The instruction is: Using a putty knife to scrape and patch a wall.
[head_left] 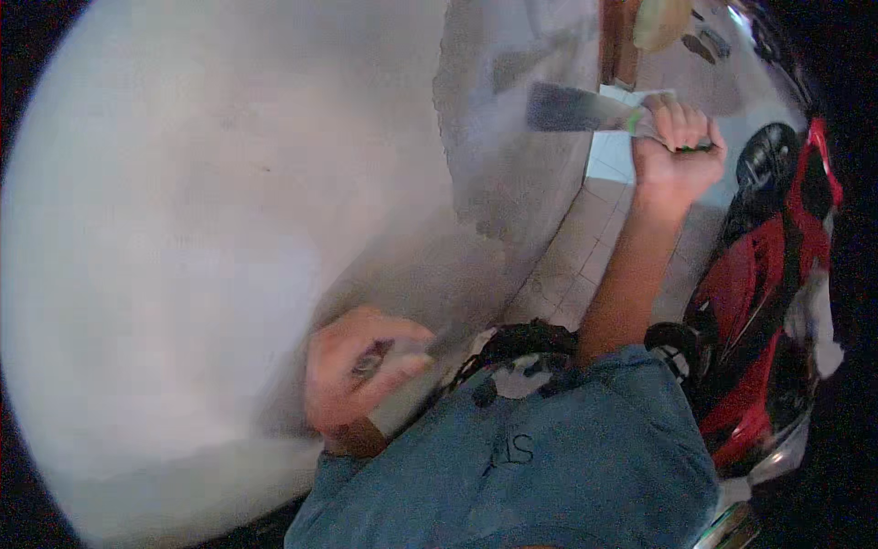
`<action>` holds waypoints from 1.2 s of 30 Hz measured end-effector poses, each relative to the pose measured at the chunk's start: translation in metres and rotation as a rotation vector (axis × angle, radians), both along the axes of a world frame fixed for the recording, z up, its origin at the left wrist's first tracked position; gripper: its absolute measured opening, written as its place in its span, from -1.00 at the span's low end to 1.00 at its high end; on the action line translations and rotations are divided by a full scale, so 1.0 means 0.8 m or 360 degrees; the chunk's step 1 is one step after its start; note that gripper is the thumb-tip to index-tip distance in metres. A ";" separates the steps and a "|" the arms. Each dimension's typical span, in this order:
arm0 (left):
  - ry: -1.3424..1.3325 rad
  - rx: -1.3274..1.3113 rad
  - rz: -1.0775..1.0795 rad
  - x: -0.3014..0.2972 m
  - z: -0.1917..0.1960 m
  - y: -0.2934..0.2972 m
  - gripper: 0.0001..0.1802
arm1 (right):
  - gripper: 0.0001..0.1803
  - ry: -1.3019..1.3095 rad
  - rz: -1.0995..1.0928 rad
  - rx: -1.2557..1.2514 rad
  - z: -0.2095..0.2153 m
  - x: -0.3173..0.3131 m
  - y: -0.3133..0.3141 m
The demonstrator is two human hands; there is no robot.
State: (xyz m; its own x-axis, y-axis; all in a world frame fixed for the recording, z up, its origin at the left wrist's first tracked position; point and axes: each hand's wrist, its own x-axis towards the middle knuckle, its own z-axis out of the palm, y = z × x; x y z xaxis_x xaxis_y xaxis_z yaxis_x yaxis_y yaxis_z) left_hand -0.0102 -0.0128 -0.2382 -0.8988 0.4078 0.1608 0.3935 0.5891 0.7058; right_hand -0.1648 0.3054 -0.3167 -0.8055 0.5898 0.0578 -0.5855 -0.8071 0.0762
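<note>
My right hand [681, 137] is closed round the handle of a putty knife [572, 107]. Its wide dark blade points left, in front of the wall [229, 183]. Lower down, my left hand [361, 366] is close to the wall, slightly blurred. Its fingers are loosely bent, with the thumb apart from them. A small dark patch shows on it, which I cannot make out. Whether this hand touches the wall is unclear. Beyond a ragged edge, the pale wall coating gives way to a greyer, rougher patch [494, 174].
A red and black motorbike [750, 284] stands on the right. Pale floor tiles [572, 252] run between it and the wall. A white sheet or board [608, 157] lies beneath my right hand. At the top are a brown wooden post [618, 46] and a yellowish object [660, 23].
</note>
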 end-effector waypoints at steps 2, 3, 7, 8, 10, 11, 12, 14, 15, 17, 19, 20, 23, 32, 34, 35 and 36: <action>0.0003 -0.0057 -0.0156 -0.006 0.010 -0.012 -0.70 | -0.69 0.0351 0.0263 -0.0014 -0.013 -0.009 -0.032; -0.0006 -0.0103 -0.0253 -0.008 0.009 -0.018 -0.72 | -0.70 0.0292 0.0341 -0.0036 -0.015 -0.014 -0.067; 0.0045 0.0083 -0.0209 0.004 0.012 -0.024 -0.75 | -0.71 0.0418 0.0301 -0.0102 -0.014 -0.010 -0.082; 0.0015 0.0048 -0.0196 0.003 0.013 -0.024 -0.76 | -0.72 0.0352 0.0137 -0.0209 -0.006 -0.003 -0.069; 0.0002 0.0037 -0.0189 0.002 0.012 -0.025 -0.77 | -0.73 0.0364 0.0218 -0.0308 -0.006 -0.003 -0.060; -0.0025 0.0039 -0.0199 -0.001 0.011 -0.022 -0.77 | -0.73 0.0353 0.0280 -0.0444 -0.012 0.000 -0.053; -0.0048 0.0041 -0.0200 -0.007 0.009 -0.022 -0.77 | -0.74 0.0259 0.0106 -0.0157 -0.010 -0.012 -0.078; -0.0019 0.0038 -0.0200 -0.005 0.001 -0.027 -0.77 | -0.73 0.0251 0.0181 -0.0169 -0.034 -0.015 -0.067; -0.0003 0.0019 -0.0193 -0.004 0.000 -0.029 -0.77 | -0.70 0.0230 0.0261 -0.0199 -0.035 -0.013 -0.060; -0.0049 0.0004 -0.0165 -0.001 0.002 -0.028 -0.77 | -0.71 0.0090 0.0173 -0.0279 -0.034 -0.006 -0.043; -0.0106 -0.0012 -0.0141 0.005 -0.001 -0.028 -0.76 | -0.74 0.0069 0.0190 -0.0248 -0.042 -0.009 -0.036; -0.0105 -0.0019 -0.0159 0.002 -0.003 -0.024 -0.76 | -0.73 -0.0182 0.0110 -0.0036 -0.020 -0.009 -0.078; -0.0068 -0.0040 -0.0188 -0.007 -0.003 -0.026 -0.75 | -0.72 -0.0139 0.0403 -0.0220 -0.025 -0.026 -0.095; -0.0038 -0.0076 -0.0317 -0.023 -0.005 -0.028 -0.69 | -0.64 0.0174 0.0267 -0.0147 -0.036 -0.022 -0.070; -0.0061 -0.0067 -0.0275 -0.023 0.001 -0.032 -0.68 | -0.68 0.0515 0.0228 -0.0084 -0.038 -0.016 -0.045; -0.0109 -0.0092 -0.0296 -0.026 0.001 -0.031 -0.68 | -0.68 0.0505 0.0216 -0.0081 -0.033 -0.015 -0.053; -0.0153 -0.0119 -0.0315 -0.029 0.001 -0.030 -0.68 | -0.68 0.0238 0.0117 -0.0022 -0.025 -0.017 -0.071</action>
State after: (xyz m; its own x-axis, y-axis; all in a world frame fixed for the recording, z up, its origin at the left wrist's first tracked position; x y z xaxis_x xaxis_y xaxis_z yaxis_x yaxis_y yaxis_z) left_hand -0.0335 -0.0371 -0.2376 -0.8099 0.5851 0.0412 0.4397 0.5592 0.7029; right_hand -0.1784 0.2486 -0.3370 -0.8294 0.5314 0.1723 -0.5064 -0.8455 0.1694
